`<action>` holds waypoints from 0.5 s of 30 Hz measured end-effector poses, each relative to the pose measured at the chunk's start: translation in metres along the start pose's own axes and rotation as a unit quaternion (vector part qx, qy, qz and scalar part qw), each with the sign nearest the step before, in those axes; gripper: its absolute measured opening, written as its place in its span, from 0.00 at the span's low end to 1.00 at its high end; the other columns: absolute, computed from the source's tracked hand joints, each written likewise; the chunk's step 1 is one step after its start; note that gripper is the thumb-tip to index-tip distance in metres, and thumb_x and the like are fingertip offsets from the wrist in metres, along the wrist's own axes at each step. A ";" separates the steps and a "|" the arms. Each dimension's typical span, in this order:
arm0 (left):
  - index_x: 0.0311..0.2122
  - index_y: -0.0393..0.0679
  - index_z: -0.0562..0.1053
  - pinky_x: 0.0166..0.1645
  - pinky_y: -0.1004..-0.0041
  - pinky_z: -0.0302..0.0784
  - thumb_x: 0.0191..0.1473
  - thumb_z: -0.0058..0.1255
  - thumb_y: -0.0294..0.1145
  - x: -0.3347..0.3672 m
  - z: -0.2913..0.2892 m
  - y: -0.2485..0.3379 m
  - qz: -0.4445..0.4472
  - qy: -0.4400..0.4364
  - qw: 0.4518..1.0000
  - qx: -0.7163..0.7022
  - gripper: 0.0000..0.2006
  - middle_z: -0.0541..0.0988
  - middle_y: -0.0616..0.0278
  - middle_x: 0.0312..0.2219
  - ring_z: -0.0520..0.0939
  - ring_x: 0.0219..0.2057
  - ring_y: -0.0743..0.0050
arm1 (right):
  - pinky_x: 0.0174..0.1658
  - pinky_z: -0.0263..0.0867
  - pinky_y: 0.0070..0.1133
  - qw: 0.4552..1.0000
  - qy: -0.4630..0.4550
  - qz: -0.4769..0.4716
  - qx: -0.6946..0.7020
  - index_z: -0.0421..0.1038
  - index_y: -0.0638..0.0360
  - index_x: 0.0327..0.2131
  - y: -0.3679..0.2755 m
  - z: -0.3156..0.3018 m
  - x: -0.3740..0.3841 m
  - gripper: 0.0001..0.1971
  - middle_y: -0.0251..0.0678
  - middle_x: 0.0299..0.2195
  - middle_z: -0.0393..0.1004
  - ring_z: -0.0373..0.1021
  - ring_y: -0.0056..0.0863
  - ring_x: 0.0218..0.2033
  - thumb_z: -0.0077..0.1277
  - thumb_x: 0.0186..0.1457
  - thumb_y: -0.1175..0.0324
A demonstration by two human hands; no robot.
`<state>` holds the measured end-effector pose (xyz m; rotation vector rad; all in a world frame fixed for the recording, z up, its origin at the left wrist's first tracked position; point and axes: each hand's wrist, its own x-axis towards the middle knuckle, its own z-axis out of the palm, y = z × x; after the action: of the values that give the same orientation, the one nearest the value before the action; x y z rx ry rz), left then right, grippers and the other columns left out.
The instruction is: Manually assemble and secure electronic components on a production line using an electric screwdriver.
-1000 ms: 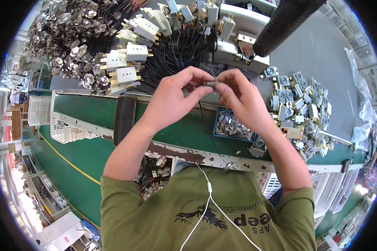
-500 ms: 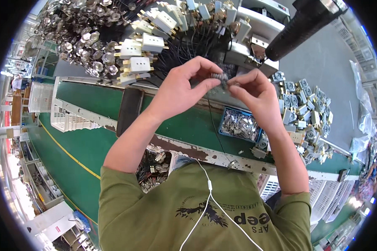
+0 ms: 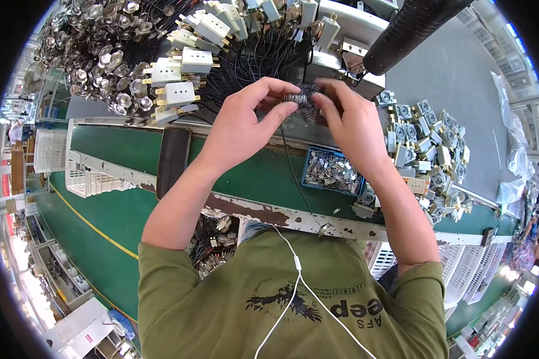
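Observation:
My left hand (image 3: 245,122) pinches a tight coil of thin grey-black wire (image 3: 296,98) between thumb and fingers. At the coil's other side is my right hand (image 3: 352,119), its thumb and fingertips closed on the wire's turns, slightly smeared by motion. From the coil a single dark strand (image 3: 288,149) drops across the green surface to a small round metal cap (image 3: 324,229) at the bench's near edge. Just below my right hand sits a blue tray (image 3: 306,179) of small metal pieces (image 3: 332,172).
Whitish switch-like blocks with brass tabs (image 3: 181,94) and black wires stand beyond my left hand, beside heaped metal caps (image 3: 105,60). More blocks (image 3: 425,143) pile up at right. A thick black tube (image 3: 413,33) slants overhead. A dark flat block (image 3: 173,158) lies by my left forearm.
The whole view has shifted a little, so things sit further left. My right hand has turned and its fingers have moved up around the coil; my left hand keeps its hold.

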<state>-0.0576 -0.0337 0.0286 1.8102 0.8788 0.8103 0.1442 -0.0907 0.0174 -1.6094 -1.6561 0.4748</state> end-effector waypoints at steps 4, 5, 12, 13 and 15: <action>0.48 0.39 0.78 0.42 0.75 0.79 0.61 0.59 0.29 0.001 -0.001 -0.001 -0.015 -0.009 1.000 0.012 0.12 0.84 0.61 0.35 0.83 0.34 0.79 | 0.38 0.70 0.20 0.998 0.015 -0.011 0.062 0.76 0.60 0.47 -0.014 -0.007 -0.001 0.11 0.33 0.31 0.80 0.74 0.20 0.30 0.58 0.60 0.76; 0.48 0.39 0.78 0.42 0.75 0.79 0.61 0.59 0.30 0.001 -0.002 -0.001 -0.020 -0.020 1.000 0.003 0.12 0.84 0.61 0.35 0.83 0.34 0.79 | 0.38 0.70 0.20 0.996 -0.019 -0.017 0.086 0.75 0.60 0.47 -0.011 -0.007 -0.002 0.13 0.33 0.32 0.80 0.74 0.19 0.30 0.60 0.59 0.76; 0.48 0.40 0.78 0.41 0.74 0.78 0.61 0.59 0.29 -0.001 -0.009 0.003 -0.024 -0.042 0.999 -0.023 0.12 0.83 0.62 0.34 0.82 0.33 0.78 | 0.42 0.69 0.18 0.971 -0.128 0.047 0.194 0.69 0.63 0.45 -0.005 -0.010 -0.009 0.09 0.30 0.38 0.76 0.71 0.16 0.36 0.56 0.63 0.75; 0.48 0.40 0.77 0.43 0.76 0.78 0.61 0.58 0.27 -0.002 -0.010 0.006 -0.035 -0.064 0.997 -0.010 0.11 0.83 0.64 0.36 0.81 0.36 0.81 | 0.42 0.69 0.18 0.971 -0.131 0.045 0.196 0.69 0.63 0.45 -0.004 -0.010 -0.011 0.09 0.30 0.38 0.76 0.71 0.16 0.36 0.56 0.63 0.75; 0.48 0.39 0.77 0.45 0.78 0.77 0.61 0.58 0.24 -0.003 -0.011 0.007 -0.046 -0.085 0.995 0.003 0.11 0.82 0.67 0.39 0.80 0.39 0.84 | 0.41 0.67 0.17 0.934 -0.163 0.109 0.298 0.68 0.63 0.40 -0.003 -0.010 -0.013 0.05 0.30 0.38 0.75 0.70 0.16 0.35 0.49 0.68 0.72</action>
<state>-0.0671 -0.0334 0.0381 1.8004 0.8485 0.5861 0.1483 -0.1059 0.0224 -1.2941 -1.3654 1.2843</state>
